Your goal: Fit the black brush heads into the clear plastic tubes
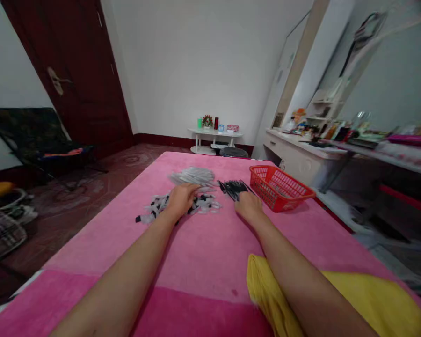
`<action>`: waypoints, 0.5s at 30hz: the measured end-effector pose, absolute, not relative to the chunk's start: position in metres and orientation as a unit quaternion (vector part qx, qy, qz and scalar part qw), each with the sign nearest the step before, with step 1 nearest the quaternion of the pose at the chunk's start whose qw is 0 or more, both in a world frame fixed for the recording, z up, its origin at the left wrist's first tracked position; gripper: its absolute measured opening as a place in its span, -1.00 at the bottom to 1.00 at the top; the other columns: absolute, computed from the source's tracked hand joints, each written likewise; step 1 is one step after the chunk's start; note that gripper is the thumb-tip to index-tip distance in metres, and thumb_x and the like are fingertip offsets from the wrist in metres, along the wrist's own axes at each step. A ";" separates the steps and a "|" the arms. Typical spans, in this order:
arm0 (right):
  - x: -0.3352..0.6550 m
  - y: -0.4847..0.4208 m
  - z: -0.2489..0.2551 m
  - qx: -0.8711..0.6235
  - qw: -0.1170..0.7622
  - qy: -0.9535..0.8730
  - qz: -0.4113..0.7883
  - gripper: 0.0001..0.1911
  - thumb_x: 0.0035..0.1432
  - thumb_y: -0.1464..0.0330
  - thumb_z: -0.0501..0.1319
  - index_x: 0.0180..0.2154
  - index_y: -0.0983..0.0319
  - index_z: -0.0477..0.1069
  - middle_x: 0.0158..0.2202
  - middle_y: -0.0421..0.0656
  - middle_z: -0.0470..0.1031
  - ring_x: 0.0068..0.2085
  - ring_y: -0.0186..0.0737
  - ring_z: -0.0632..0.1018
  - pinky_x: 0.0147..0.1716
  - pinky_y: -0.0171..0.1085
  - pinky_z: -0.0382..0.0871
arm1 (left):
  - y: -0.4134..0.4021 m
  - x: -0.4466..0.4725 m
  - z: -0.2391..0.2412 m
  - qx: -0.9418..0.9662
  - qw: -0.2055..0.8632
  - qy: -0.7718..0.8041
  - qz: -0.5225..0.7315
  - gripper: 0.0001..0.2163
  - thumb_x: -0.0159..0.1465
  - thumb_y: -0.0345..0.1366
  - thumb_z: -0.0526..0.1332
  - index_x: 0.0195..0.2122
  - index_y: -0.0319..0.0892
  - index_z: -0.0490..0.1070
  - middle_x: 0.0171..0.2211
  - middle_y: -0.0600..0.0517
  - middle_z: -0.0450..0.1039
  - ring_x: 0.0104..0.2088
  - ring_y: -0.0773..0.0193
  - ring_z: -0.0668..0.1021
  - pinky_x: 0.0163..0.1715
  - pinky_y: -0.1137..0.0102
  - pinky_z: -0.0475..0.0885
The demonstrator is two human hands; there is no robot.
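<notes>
Left hand (182, 199) lies over small white-and-black pieces (206, 204), right hand (248, 206) at black sticks (233, 187); whether the fingers hold anything cannot be told; a light single pinch suits.

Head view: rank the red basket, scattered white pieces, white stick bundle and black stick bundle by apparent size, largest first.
1. red basket, scattered white pieces: too alike to rank
2. white stick bundle
3. black stick bundle

The pink bed (203, 252) is lying open across the lower centre of the frame — free passage. Above centre, white tubes (192, 177), black sticks (233, 187) and small pieces (206, 204) are crowding together, a red basket (280, 188) hemming them at right.
</notes>
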State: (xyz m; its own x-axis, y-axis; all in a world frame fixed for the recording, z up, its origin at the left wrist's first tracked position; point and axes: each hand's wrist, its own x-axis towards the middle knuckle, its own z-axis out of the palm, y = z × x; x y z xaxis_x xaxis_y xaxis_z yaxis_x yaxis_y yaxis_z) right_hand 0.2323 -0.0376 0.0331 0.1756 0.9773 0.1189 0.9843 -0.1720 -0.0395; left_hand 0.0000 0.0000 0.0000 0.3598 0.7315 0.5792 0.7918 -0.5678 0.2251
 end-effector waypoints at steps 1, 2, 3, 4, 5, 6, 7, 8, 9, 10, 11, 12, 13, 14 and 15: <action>0.237 -0.037 0.039 -0.768 0.045 -0.638 -0.026 -0.68 0.07 0.42 0.10 -0.16 0.33 0.51 -0.15 0.15 0.52 -0.11 0.01 0.54 -0.21 -0.21 0.36 | 0.001 0.000 0.000 -0.823 0.041 -0.461 -0.329 -0.68 0.21 -0.43 0.06 -0.05 -0.09 0.45 -0.14 0.00 0.51 -0.14 0.17 0.52 -0.14 0.36 0.39; 0.242 -0.037 0.045 -0.771 0.041 -0.636 -0.022 -0.68 0.06 0.42 0.11 -0.16 0.34 0.51 -0.16 0.15 0.52 -0.11 0.02 0.54 -0.22 -0.21 0.36 | 0.003 -0.001 -0.001 -0.822 0.037 -0.461 -0.332 -0.68 0.21 -0.43 0.06 -0.06 -0.11 0.46 -0.15 -0.01 0.52 -0.14 0.18 0.52 -0.13 0.36 0.39; 0.247 -0.037 0.051 -0.771 0.040 -0.635 -0.018 -0.68 0.04 0.42 0.12 -0.17 0.33 0.51 -0.18 0.14 0.53 -0.12 0.02 0.54 -0.24 -0.21 0.36 | 0.004 -0.001 -0.001 -0.820 0.034 -0.462 -0.336 -0.69 0.20 -0.44 0.06 -0.08 -0.12 0.47 -0.17 -0.02 0.52 -0.15 0.18 0.52 -0.13 0.37 0.39; 0.252 -0.038 0.058 -0.773 0.039 -0.634 -0.011 -0.69 0.03 0.41 0.14 -0.18 0.32 0.52 -0.19 0.13 0.53 -0.14 0.03 0.54 -0.26 -0.21 0.35 | 0.006 -0.001 -0.002 -0.818 0.033 -0.463 -0.340 -0.69 0.20 -0.44 0.06 -0.09 -0.13 0.47 -0.18 -0.03 0.53 -0.15 0.19 0.52 -0.13 0.37 0.39; 0.257 -0.039 0.065 -0.772 0.041 -0.635 -0.010 -0.71 0.01 0.41 0.16 -0.20 0.31 0.53 -0.20 0.12 0.54 -0.15 0.03 0.54 -0.27 -0.21 0.35 | 0.007 -0.001 -0.002 -0.813 0.033 -0.468 -0.344 -0.70 0.20 -0.44 0.07 -0.09 -0.14 0.48 -0.20 -0.04 0.53 -0.16 0.18 0.52 -0.14 0.37 0.39; 0.261 -0.040 0.072 -0.770 0.051 -0.636 -0.015 -0.73 0.01 0.41 0.16 -0.23 0.29 0.54 -0.21 0.10 0.54 -0.15 0.02 0.54 -0.28 -0.22 0.34 | 0.008 -0.002 -0.003 -0.809 0.035 -0.471 -0.349 -0.70 0.20 -0.44 0.07 -0.10 -0.15 0.49 -0.21 -0.05 0.53 -0.17 0.18 0.52 -0.14 0.37 0.39; 0.265 -0.041 0.078 -0.765 0.065 -0.641 -0.015 -0.75 0.01 0.40 0.17 -0.25 0.26 0.55 -0.22 0.06 0.55 -0.16 0.00 0.54 -0.30 -0.23 0.32 | 0.009 -0.002 -0.003 -0.806 0.037 -0.474 -0.353 -0.71 0.20 -0.44 0.08 -0.11 -0.16 0.49 -0.22 -0.06 0.53 -0.18 0.18 0.52 -0.15 0.36 0.40; 0.268 -0.043 0.084 -0.757 0.081 -0.648 -0.010 -0.77 0.01 0.39 0.18 -0.28 0.23 0.55 -0.25 0.02 0.55 -0.19 -0.04 0.54 -0.31 -0.25 0.31 | 0.010 -0.002 -0.004 -0.803 0.039 -0.475 -0.357 -0.71 0.20 -0.44 0.08 -0.12 -0.16 0.50 -0.22 -0.06 0.53 -0.18 0.17 0.52 -0.15 0.36 0.40; 0.270 -0.044 0.089 -0.746 0.097 -0.659 -0.003 -0.80 0.01 0.38 0.19 -0.30 0.21 0.55 -0.27 -0.03 0.55 -0.22 -0.09 0.54 -0.33 -0.28 0.29 | 0.011 -0.002 -0.004 -0.802 0.040 -0.475 -0.360 -0.72 0.19 -0.44 0.09 -0.12 -0.16 0.50 -0.23 -0.06 0.53 -0.18 0.17 0.52 -0.15 0.36 0.40; 0.272 -0.045 0.092 -0.732 0.115 -0.672 0.006 -0.81 0.00 0.38 0.21 -0.31 0.19 0.55 -0.29 -0.06 0.55 -0.25 -0.14 0.53 -0.35 -0.30 0.27 | 0.012 -0.002 -0.005 -0.801 0.040 -0.475 -0.363 -0.72 0.19 -0.44 0.09 -0.13 -0.17 0.50 -0.24 -0.07 0.53 -0.18 0.17 0.52 -0.15 0.36 0.40; 0.272 -0.045 0.094 -0.717 0.131 -0.684 0.015 -0.82 0.00 0.38 0.21 -0.32 0.19 0.55 -0.32 -0.09 0.55 -0.28 -0.18 0.52 -0.38 -0.33 0.24 | 0.012 -0.002 -0.005 -0.800 0.039 -0.474 -0.365 -0.72 0.18 -0.45 0.09 -0.13 -0.17 0.50 -0.24 -0.07 0.53 -0.19 0.17 0.52 -0.15 0.36 0.40; 0.272 -0.045 0.095 -0.703 0.145 -0.696 0.023 -0.83 0.00 0.38 0.21 -0.33 0.19 0.55 -0.36 -0.11 0.55 -0.32 -0.22 0.51 -0.41 -0.35 0.22 | 0.012 -0.002 -0.005 -0.801 0.038 -0.473 -0.366 -0.72 0.18 -0.45 0.09 -0.13 -0.17 0.50 -0.25 -0.07 0.53 -0.19 0.17 0.52 -0.15 0.36 0.40; 0.272 -0.044 0.094 -0.689 0.155 -0.708 0.031 -0.83 0.00 0.39 0.21 -0.33 0.20 0.55 -0.38 -0.13 0.54 -0.35 -0.25 0.50 -0.43 -0.36 0.19 | 0.012 -0.002 -0.006 -0.801 0.038 -0.471 -0.368 -0.72 0.18 -0.45 0.09 -0.14 -0.17 0.50 -0.25 -0.07 0.53 -0.19 0.18 0.52 -0.15 0.36 0.40; 0.271 -0.043 0.092 -0.677 0.161 -0.717 0.042 -0.83 0.00 0.40 0.20 -0.34 0.20 0.55 -0.41 -0.15 0.54 -0.37 -0.27 0.49 -0.45 -0.37 0.17 | 0.012 -0.002 -0.006 -0.801 0.037 -0.469 -0.370 -0.72 0.19 -0.45 0.08 -0.14 -0.17 0.50 -0.25 -0.06 0.53 -0.19 0.18 0.53 -0.15 0.36 0.40; 0.270 -0.041 0.090 -0.668 0.164 -0.724 0.053 -0.83 -0.01 0.41 0.20 -0.34 0.21 0.55 -0.43 -0.16 0.53 -0.40 -0.29 0.48 -0.47 -0.38 0.15 | 0.012 -0.002 -0.006 -0.801 0.036 -0.468 -0.372 -0.72 0.19 -0.45 0.08 -0.14 -0.17 0.50 -0.25 -0.06 0.53 -0.19 0.18 0.53 -0.15 0.36 0.39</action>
State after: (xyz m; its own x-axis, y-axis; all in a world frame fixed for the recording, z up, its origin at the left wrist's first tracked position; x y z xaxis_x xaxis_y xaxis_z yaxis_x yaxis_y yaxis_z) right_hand 0.2697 -0.0415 0.0899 -0.0532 0.9846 0.1666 0.9498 0.1014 -0.2958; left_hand -0.0024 0.0120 -0.0056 0.2848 0.7222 0.6304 0.7764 -0.5594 0.2902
